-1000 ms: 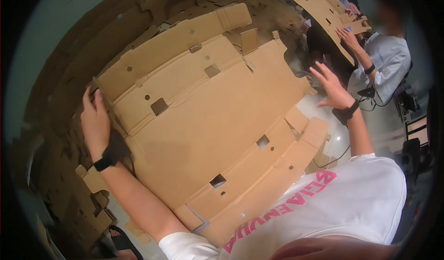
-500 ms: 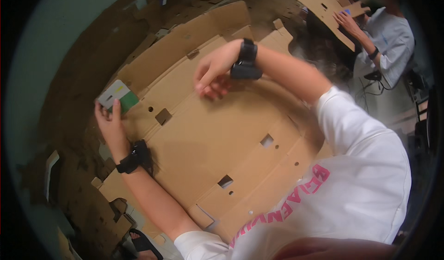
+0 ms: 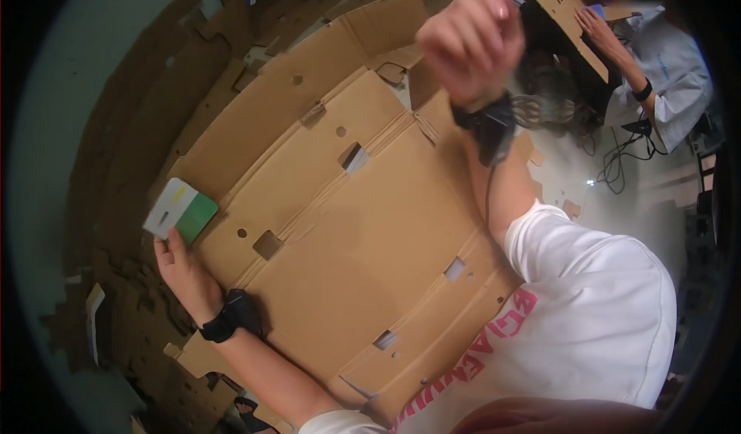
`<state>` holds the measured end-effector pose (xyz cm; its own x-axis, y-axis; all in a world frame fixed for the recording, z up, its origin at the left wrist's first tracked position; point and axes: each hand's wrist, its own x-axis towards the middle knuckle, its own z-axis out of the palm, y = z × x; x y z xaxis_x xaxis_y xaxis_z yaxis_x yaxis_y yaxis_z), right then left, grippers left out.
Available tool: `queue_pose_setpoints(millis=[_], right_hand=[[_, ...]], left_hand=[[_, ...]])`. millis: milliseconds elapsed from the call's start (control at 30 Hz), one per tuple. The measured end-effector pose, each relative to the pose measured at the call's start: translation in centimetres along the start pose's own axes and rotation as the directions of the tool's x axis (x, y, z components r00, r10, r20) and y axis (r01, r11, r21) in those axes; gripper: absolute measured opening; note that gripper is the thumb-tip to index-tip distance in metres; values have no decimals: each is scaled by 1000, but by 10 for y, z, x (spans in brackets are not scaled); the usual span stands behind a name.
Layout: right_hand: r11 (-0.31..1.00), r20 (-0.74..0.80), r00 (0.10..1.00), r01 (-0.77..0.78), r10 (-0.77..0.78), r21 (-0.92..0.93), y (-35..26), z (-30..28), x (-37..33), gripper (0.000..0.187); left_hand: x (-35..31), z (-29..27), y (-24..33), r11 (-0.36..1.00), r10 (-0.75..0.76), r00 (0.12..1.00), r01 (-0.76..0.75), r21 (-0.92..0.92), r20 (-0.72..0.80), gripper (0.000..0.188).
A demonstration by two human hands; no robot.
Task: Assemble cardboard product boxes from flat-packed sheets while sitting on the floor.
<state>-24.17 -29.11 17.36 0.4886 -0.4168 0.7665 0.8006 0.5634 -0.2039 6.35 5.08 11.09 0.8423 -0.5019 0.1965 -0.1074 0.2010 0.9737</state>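
A large flattened cardboard box [image 3: 347,233] with square cut-outs and round holes lies before me, its creased far flap [image 3: 309,71] raised along the top left. At its left edge my left hand [image 3: 187,279] pinches the near corner of a flat, rounded white-and-green card or thin pack [image 3: 181,208]. My right hand [image 3: 472,44] is lifted over the far right side of the cardboard, blurred, its fingers curled in. A small pale bit shows by those fingertips; whether it is held, I cannot make out. Black devices are strapped to both my wrists.
Brown cardboard pieces [image 3: 123,179] are stacked and scattered along the left and back. At the upper right another person in a pale shirt [image 3: 679,71] handles a separate cardboard sheet [image 3: 567,17]. Black cables [image 3: 617,160] lie on the floor below that person.
My right hand has swung up and right, away from the middle of the cardboard. My left hand and the white-and-green piece sit lower in view; the whole view has shifted somewhat.
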Motion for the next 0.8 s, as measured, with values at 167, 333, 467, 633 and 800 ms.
queue_pose_setpoints(millis=[167, 333, 467, 633, 800], right_hand=[[324, -205, 509, 156, -836, -933, -6, -49, 2, 24], [731, -638, 522, -40, -566, -681, 20, -104, -29, 36], [709, -624, 676, -211, -392, -673, 42, -83, -25, 49], [991, -467, 878, -134, 104, -32, 51, -45, -10, 51], [705, -573, 819, -428, 37, -566, 64, -49, -20, 46]], left_hand=[[1, -5, -2, 1000, 5, 1000, -5, 9, -10, 40], [3, -14, -10, 999, -38, 987, 40, 9, -158, 37], [1, -20, -18, 998, -57, 975, 57, -8, -214, 36], [1, -14, -17, 993, -46, 992, 33, -112, -117, 35], [-9, -2, -3, 997, 21, 1000, -20, -74, 8, 36]])
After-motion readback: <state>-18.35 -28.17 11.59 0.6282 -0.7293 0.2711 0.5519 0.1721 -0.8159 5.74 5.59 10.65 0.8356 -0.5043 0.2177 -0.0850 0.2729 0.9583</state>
